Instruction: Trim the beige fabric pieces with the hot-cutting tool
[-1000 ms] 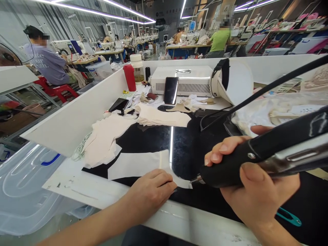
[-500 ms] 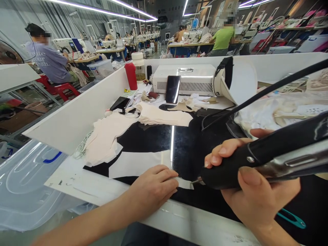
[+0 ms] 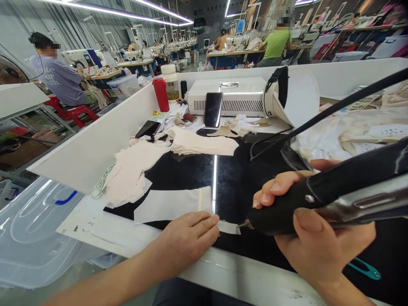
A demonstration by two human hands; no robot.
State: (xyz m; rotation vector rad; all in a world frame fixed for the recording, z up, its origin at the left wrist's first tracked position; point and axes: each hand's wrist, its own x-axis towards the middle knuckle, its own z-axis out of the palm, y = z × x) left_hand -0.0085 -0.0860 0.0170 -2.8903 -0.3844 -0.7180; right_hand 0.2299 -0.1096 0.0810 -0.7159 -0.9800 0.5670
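My right hand is wrapped round a black corded hand tool with a long metal lever and a thin metal tip. The tip touches the right end of a narrow white fabric strip. My left hand rests at the front of the black work surface. Its fingers are pressed together over the left part of the strip, and they hide where it meets the larger white fabric piece. That piece lies flat, with a cream band near its right edge.
Pale pink fabric pieces and another stack lie behind. A phone leans on a white vented box. The tool's black cable crosses the right side. A teal thread snipper lies at right, a clear plastic bin at left.
My left hand has shifted slightly left and down along the strip. The tool's tip stays at the strip's right end, and the view has tilted a little.
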